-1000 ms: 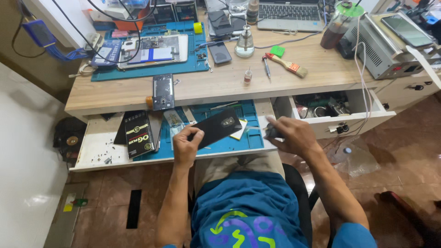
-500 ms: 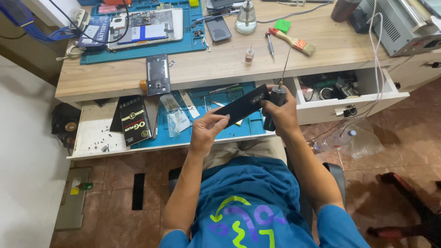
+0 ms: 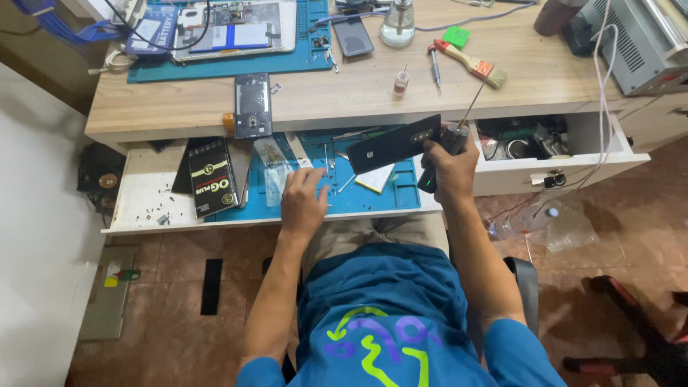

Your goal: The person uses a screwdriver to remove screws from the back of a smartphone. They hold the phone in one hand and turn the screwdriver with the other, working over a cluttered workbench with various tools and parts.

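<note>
My right hand (image 3: 448, 168) is closed around a black phone (image 3: 394, 143), held flat and tilted above the pulled-out drawer. The same hand grips a dark powered screwdriver (image 3: 459, 132) whose thin shaft points up to the right. My left hand (image 3: 304, 201) lies palm down, fingers spread, on the blue work mat (image 3: 401, 193) in the drawer. It sits beside a small clear plastic bag (image 3: 276, 175) and some thin tools, and holds nothing.
A black box (image 3: 213, 177) lies in the drawer's left part. On the wooden desk are a phone frame (image 3: 253, 105), a small vial (image 3: 401, 80), a brush (image 3: 469, 63), a glass bottle (image 3: 398, 21) and a grey machine (image 3: 638, 43). The right drawer (image 3: 573, 168) stands open, full of parts.
The phone passed from my left hand to my right hand, which also took up the screwdriver. My left hand let go and dropped onto the blue mat.
</note>
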